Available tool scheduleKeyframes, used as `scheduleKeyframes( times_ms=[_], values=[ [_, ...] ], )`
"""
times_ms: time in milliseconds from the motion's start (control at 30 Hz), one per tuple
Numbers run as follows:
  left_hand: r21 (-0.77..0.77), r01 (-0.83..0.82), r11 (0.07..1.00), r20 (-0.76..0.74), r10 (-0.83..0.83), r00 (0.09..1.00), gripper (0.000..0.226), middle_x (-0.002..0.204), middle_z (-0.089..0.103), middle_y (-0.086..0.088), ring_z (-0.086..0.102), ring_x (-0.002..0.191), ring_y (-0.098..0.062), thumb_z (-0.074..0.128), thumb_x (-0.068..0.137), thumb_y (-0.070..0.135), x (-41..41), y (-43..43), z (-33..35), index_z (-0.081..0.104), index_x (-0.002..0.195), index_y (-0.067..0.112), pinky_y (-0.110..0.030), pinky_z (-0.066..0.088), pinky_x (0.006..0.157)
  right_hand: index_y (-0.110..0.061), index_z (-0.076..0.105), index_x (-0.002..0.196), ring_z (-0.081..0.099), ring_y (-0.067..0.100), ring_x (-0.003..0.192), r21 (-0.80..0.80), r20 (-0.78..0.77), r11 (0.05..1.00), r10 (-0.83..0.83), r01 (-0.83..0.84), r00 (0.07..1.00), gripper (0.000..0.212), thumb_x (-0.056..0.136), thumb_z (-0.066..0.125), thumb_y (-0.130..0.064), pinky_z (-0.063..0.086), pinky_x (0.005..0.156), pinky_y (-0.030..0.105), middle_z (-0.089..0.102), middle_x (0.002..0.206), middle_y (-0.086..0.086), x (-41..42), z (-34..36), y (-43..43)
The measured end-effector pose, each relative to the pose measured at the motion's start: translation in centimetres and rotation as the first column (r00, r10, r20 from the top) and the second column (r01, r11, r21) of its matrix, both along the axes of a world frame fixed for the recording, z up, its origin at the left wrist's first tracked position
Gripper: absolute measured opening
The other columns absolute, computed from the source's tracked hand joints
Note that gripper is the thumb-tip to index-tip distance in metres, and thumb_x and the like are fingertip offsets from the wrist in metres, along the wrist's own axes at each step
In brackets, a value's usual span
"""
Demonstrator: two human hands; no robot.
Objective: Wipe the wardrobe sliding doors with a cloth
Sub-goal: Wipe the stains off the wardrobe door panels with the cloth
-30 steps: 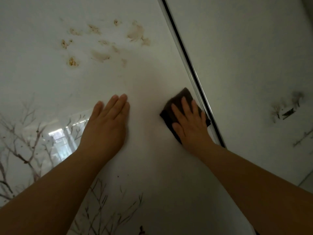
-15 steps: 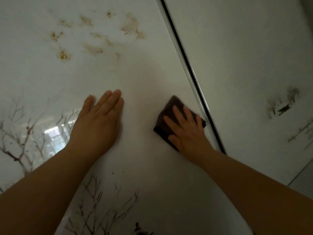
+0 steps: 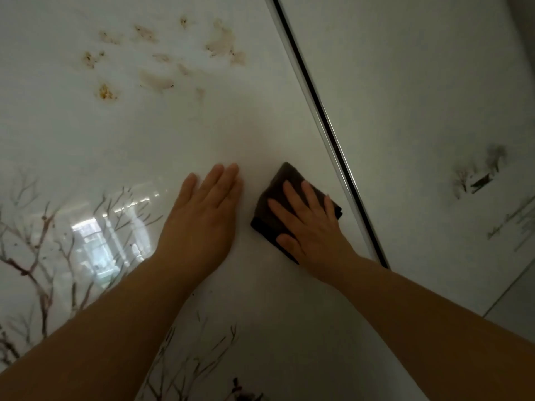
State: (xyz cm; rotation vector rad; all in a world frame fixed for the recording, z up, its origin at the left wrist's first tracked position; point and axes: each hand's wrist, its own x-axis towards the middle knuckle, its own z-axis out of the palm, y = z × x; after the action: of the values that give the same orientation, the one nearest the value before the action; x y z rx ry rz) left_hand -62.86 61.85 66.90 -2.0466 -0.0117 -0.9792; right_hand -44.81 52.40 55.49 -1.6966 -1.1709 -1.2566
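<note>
Head view: I noted right hand (image 3: 314,227), fingers spread, pressing dark cloth (image 3: 282,195) on the left door (image 3: 202,123); left hand (image 3: 202,215) flat, fingers together, at its 9 o'clock.

The room was dim, and soft light fell from the upper left. A bright window (image 3: 95,241) showed as a blurry, pale reflection low on the left of the shiny white wardrobe door (image 3: 173,125). At the lower right, past the doors, there was a plain grey surface (image 3: 518,311). It was hard to tell if it was wall or floor. A darker strip (image 3: 525,13) sat in the top right corner.
</note>
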Motion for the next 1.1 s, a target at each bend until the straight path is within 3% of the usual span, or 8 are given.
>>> scheduleKeyframes(
  times_ms=[267,400,467,600,733,967,1100],
  values=[
    [-0.001,-0.030,1.000,-0.031,0.030,0.999,0.050,0.149,0.031,-0.013,0.027,0.137,-0.030,0.037,0.090,0.023,-0.1,0.6,-0.2,0.041,0.136,0.004,-0.050,0.020,0.109,-0.033,0.025,0.144,0.006,0.031,0.143,0.174,-0.165,0.984,0.062,-0.033,0.984,0.051,0.096,0.024,-0.049,0.011,0.108,0.061,0.014,0.156,0.002,-1.9,-0.2,1.4],
    [0.006,-0.050,0.999,-0.050,0.050,0.997,0.052,0.150,0.029,-0.013,0.025,0.138,-0.030,0.033,0.091,0.026,-1.1,1.0,-0.3,0.039,0.137,0.004,-0.050,0.020,0.110,-0.032,0.024,0.145,0.003,0.032,0.144,0.042,-0.039,0.999,0.036,-0.034,0.999,0.049,0.098,0.029,-0.046,0.005,0.109,0.060,0.011,0.157,0.001,-2.1,-5.7,1.1],
    [0.004,-0.057,0.998,-0.058,0.057,0.997,0.052,0.150,0.029,-0.014,0.025,0.138,-0.030,0.032,0.091,0.026,-1.7,1.2,-0.6,0.039,0.137,0.003,-0.051,0.020,0.110,-0.033,0.021,0.146,0.004,0.032,0.143,-0.025,-0.004,1.000,0.012,-0.012,1.000,0.051,0.098,0.028,-0.047,0.009,0.108,0.063,0.010,0.157,0.001,-0.7,-8.4,-0.2],
    [-0.007,-0.064,0.998,-0.089,0.063,0.994,0.053,0.150,0.028,-0.015,0.025,0.138,-0.032,0.030,0.090,0.026,-2.4,1.3,-1.6,0.039,0.137,0.002,-0.052,0.020,0.108,-0.034,0.016,0.146,0.007,0.036,0.141,0.000,-0.183,1.000,-0.024,0.024,0.983,0.054,0.096,0.016,-0.054,0.021,0.102,0.067,0.007,0.156,0.004,1.8,-7.5,-1.9],
    [-0.004,-0.023,1.000,-0.099,0.022,0.995,0.051,0.150,0.029,-0.015,0.026,0.138,-0.032,0.032,0.091,0.024,-2.1,0.9,-2.8,0.040,0.136,0.002,-0.050,0.017,0.109,-0.032,0.015,0.147,-0.001,0.037,0.142,0.123,-0.362,0.992,0.040,0.005,0.931,0.057,0.094,0.018,-0.052,0.006,0.105,0.065,0.003,0.157,0.007,-0.6,-4.4,0.1],
    [0.031,0.019,0.999,-0.156,-0.014,0.988,0.051,0.148,0.032,-0.015,0.027,0.137,-0.031,0.034,0.090,0.023,0.5,-0.2,-5.9,0.040,0.136,0.002,-0.046,0.012,0.109,-0.035,0.016,0.146,-0.009,0.030,0.143,0.064,-0.244,0.997,0.054,-0.040,0.968,0.051,0.098,0.018,-0.050,-0.002,0.107,0.061,0.001,0.157,0.000,-3.5,-10.9,1.4],
    [0.038,-0.002,0.999,-0.187,0.009,0.982,0.051,0.150,0.029,-0.013,0.024,0.138,-0.029,0.036,0.090,0.022,0.4,0.4,-6.9,0.037,0.138,0.004,-0.046,0.011,0.111,-0.037,0.015,0.145,-0.006,0.028,0.143,0.078,-0.297,0.996,0.055,-0.033,0.953,0.051,0.097,0.014,-0.054,0.000,0.108,0.060,0.003,0.157,-0.001,-1.4,-13.0,-0.1]
  ],
)
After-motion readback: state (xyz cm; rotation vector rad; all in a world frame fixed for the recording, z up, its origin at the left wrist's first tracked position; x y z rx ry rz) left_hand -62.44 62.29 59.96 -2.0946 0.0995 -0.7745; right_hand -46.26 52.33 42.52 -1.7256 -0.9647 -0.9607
